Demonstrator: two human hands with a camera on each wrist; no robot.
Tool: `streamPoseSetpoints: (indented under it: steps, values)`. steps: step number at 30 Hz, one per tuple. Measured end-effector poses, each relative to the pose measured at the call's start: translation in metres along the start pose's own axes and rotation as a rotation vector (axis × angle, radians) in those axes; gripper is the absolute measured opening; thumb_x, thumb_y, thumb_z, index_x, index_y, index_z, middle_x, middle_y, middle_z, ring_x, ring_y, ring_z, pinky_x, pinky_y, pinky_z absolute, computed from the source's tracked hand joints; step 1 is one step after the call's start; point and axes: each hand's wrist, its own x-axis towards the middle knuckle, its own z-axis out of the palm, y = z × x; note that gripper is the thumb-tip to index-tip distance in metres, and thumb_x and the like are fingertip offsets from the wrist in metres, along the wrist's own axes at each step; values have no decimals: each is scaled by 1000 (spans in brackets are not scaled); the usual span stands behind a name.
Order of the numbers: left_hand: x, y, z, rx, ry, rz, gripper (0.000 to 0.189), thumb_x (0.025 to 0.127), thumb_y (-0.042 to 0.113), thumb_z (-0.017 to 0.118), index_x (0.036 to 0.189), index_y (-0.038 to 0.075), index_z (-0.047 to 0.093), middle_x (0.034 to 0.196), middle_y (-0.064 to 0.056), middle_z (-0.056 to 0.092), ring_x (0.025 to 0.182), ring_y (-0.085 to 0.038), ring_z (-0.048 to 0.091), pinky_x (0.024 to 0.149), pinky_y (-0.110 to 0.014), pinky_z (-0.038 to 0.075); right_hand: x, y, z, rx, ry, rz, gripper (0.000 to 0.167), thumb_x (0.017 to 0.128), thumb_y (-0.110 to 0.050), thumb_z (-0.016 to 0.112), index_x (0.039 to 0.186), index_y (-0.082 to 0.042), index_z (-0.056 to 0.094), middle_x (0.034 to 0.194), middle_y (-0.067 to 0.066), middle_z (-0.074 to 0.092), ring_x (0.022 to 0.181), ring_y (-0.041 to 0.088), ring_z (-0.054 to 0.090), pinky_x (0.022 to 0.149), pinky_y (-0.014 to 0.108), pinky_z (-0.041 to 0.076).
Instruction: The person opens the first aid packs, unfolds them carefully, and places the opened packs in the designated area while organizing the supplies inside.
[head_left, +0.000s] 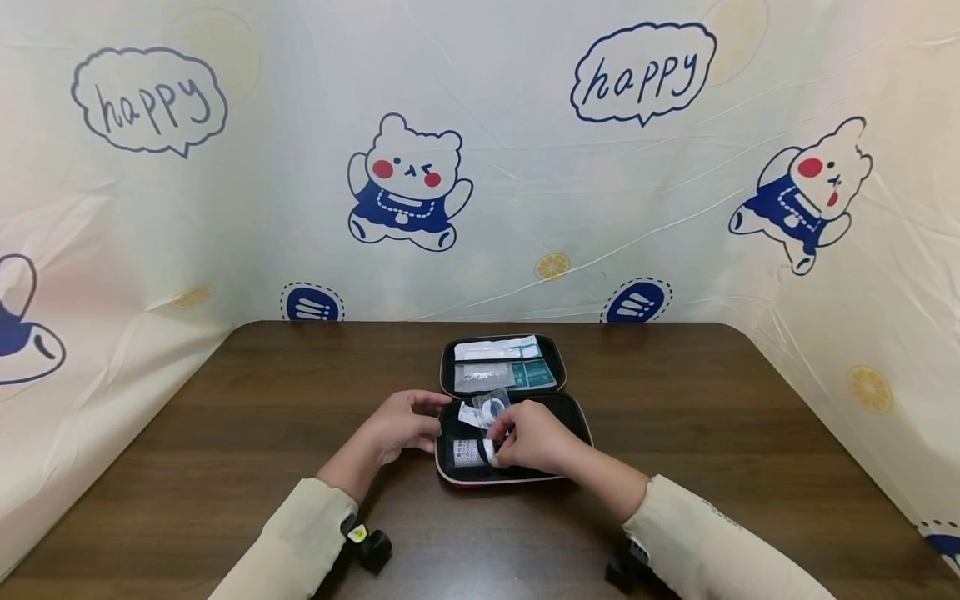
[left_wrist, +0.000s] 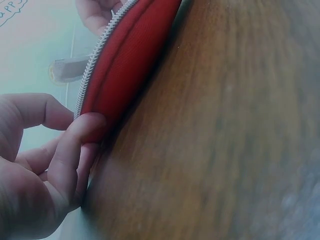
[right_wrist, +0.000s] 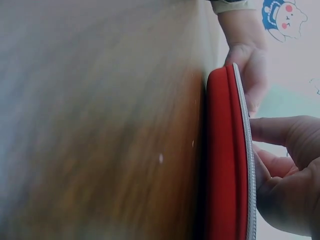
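Note:
A small zippered case (head_left: 514, 482) with a red outer wall lies unfolded on the table, its black inside facing up. My left hand (head_left: 401, 427) holds its left side; in the left wrist view, one fingertip (left_wrist: 95, 126) rests on the red wall and another meets the zip edge. Inside the near half, my right hand (head_left: 536, 437) pinches the right end of a white roll-shaped pack (head_left: 468, 453) with printed text, beside a dark strap. Behind it lies a clear packet (head_left: 493, 406) with a white ring-shaped item, near the right fingertips. The right palm's underside is hidden in the head view.
The far half of the case holds a white packet (head_left: 491, 348) and a clear-and-green packet (head_left: 531, 375) under a dark band. Brown wooden table (head_left: 300, 367) surrounds the case. A printed cloth (head_left: 517, 208) with bears hangs behind. Black wrist cameras (head_left: 375, 550) sit by both sleeves.

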Motion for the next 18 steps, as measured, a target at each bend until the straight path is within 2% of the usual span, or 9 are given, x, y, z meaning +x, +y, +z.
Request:
streamPoseSetpoints:
  steps: [8, 18]
  values:
    - [0, 1, 0, 8, 19, -22, 49, 78, -13, 60, 126, -5, 59, 124, -21, 55, 70, -20, 62, 55, -28, 56, 2, -4, 6, -3, 43, -10, 18, 72, -2, 82, 84, -6, 69, 67, -3, 65, 62, 6, 61, 60, 23, 51]
    - [0, 2, -1, 12, 13, -25, 49, 79, -14, 61, 127, -4, 59, 124, -20, 55, 67, -19, 61, 54, -28, 56, -1, -2, 2, -34, 48, -28, 17, 72, 0, 81, 82, -7, 70, 69, -4, 62, 63, 8, 58, 58, 23, 51]
